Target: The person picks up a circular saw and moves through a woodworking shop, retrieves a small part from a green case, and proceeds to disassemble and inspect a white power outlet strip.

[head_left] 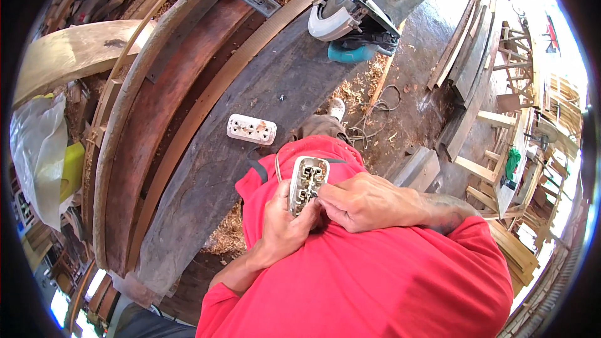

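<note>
My left hand [285, 225] is wrapped round the lower end of a white extension socket body [310, 178], whose open side faces up and shows metal contacts. Against its lower right edge, the closed fingers of my right hand [357, 203] pinch something too small or hidden to make out. A pale cord [278, 166] runs up beside my left hand. On the dark wooden slab [206, 169] ahead lies the white socket cover [251, 129], with rows of holes and brown smudges.
A circular saw [354, 19] with a teal grip rests at the slab's far end. Long curved planks [169, 87] lie to the left, near a clear plastic bag [37, 150]. Wood shavings and a loose cable [375, 112] are on the floor. Stacked timber [466, 87] stands right.
</note>
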Available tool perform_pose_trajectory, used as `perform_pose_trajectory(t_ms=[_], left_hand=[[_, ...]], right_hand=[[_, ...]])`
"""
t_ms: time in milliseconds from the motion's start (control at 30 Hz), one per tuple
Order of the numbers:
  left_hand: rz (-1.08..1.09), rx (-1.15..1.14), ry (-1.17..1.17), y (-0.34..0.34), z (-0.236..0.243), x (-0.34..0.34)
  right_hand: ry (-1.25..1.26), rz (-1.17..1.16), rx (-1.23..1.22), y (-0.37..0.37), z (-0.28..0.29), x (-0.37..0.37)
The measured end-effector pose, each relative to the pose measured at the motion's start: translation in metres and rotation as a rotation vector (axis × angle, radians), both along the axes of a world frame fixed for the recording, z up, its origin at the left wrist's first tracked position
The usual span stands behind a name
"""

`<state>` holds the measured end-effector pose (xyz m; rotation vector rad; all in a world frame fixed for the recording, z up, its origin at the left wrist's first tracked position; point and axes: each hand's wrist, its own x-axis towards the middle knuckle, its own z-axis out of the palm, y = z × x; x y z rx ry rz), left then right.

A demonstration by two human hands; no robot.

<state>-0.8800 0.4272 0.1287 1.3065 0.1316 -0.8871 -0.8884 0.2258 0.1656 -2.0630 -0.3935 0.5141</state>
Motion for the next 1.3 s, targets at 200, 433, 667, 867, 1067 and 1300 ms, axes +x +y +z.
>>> perform_pose_trajectory(t_ms=[200,433,667,867,1067,1300], left_hand=[[0.018,0.003,-0.05,-0.001,0.001,0.001],[0.013,-0.014,0.01,-0.001,0.001,0.003],[-0.035,-0.048,0.025,-0.002,0.004,0.017],[0.005,-0.151,0.181,0.0,0.0,0.016],[-0.005,-0.16,0.194,0.001,0.006,0.021],[-0.022,-0.101,0.097,0.001,0.008,0.021]], right_hand=[[-0.002,-0.005,0.002,0.0,-0.001,0.0],[0.007,-0.005,-0.009,-0.001,0.0,0.0],[0.009,-0.124,0.068,-0.001,-0.01,-0.006],[0.144,-0.237,0.173,-0.004,-0.006,0.0],[0.021,-0.147,0.153,-0.005,-0.01,0.003],[-0.001,-0.079,0.083,-0.004,-0.007,0.007]])
